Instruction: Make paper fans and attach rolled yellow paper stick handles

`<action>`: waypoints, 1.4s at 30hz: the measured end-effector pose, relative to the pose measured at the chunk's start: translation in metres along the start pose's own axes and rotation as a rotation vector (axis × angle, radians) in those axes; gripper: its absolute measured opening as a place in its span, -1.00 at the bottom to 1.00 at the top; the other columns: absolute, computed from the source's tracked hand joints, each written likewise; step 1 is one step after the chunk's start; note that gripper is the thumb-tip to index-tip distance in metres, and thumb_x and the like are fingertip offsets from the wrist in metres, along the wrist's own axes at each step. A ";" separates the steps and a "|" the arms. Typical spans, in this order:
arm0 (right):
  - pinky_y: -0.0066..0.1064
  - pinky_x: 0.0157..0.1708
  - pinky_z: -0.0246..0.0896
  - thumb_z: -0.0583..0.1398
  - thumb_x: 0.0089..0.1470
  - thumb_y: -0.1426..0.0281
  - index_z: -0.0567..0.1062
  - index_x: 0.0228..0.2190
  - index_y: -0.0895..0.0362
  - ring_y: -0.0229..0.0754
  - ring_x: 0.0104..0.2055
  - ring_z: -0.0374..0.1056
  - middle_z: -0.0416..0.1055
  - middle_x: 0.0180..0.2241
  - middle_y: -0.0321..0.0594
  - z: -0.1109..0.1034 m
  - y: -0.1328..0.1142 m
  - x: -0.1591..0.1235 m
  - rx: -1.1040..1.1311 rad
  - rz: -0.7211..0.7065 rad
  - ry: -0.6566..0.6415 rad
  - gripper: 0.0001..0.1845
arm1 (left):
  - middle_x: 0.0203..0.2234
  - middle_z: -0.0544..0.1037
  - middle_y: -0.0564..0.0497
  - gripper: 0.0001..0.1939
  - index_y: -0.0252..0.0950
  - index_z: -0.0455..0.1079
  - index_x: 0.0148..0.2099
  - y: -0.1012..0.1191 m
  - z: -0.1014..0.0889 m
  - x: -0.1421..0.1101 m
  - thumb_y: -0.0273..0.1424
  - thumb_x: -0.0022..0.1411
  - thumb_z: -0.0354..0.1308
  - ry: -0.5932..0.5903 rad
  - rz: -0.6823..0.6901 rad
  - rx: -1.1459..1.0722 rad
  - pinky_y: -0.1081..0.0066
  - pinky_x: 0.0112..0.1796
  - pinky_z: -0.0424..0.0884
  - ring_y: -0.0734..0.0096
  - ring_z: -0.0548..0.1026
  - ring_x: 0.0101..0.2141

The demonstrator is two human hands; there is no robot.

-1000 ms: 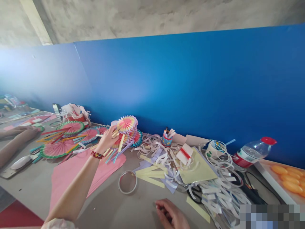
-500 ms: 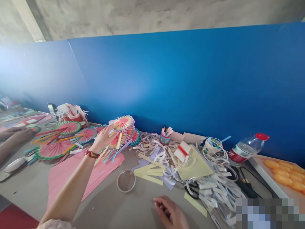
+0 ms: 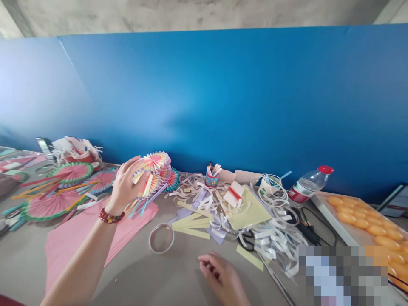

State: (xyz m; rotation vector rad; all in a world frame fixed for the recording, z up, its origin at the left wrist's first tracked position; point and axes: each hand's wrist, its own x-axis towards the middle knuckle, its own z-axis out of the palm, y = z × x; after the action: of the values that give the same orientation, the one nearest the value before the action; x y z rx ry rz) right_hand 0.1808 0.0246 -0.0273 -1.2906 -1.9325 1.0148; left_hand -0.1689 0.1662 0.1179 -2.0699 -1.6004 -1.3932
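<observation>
My left hand (image 3: 126,182), with a red bead bracelet at its wrist, is raised beside a pile of folded paper fans (image 3: 156,161). Its fingers are stretched out and slightly bent, and I see nothing held in them. The fans are pleated rosettes in pink, yellow and lilac, with paper strips hanging from the near side. Under my left forearm lies a stack of pink paper (image 3: 76,238). My right hand (image 3: 221,274) rests on the grey table with its fingers curled in, holding nothing visible. A roll of tape (image 3: 161,239) lies between the two hands.
Green-edged fans (image 3: 54,204) lie at the left, near another person's hand (image 3: 8,185). White paper strips (image 3: 270,238), black-handled scissors (image 3: 245,241), yellow paper (image 3: 251,214), a pen cup (image 3: 211,178), a bottle (image 3: 310,185) and an orange-patterned box (image 3: 360,212) stand or lie right.
The view has turned a little to the right. My left hand has drawn back from the top of the fan pile and is more upright. My right hand stays on the table.
</observation>
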 end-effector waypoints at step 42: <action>-0.48 -0.32 0.30 0.12 0.18 0.36 0.54 -0.26 0.07 -0.19 -0.37 0.45 0.53 -0.32 -0.22 -0.005 -0.011 0.000 0.023 0.006 -0.003 -0.81 | -0.21 0.55 -0.03 -0.75 -0.21 0.52 -0.12 0.069 0.102 -0.054 -0.47 0.40 -0.01 -0.601 0.257 0.203 0.26 -0.09 0.36 0.24 0.43 -0.17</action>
State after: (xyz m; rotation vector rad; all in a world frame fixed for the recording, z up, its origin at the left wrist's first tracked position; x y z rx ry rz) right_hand 0.1798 0.0231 -0.0157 -1.2829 -1.9148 1.0401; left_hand -0.0540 0.1663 0.0486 -2.5898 -1.4940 -0.5213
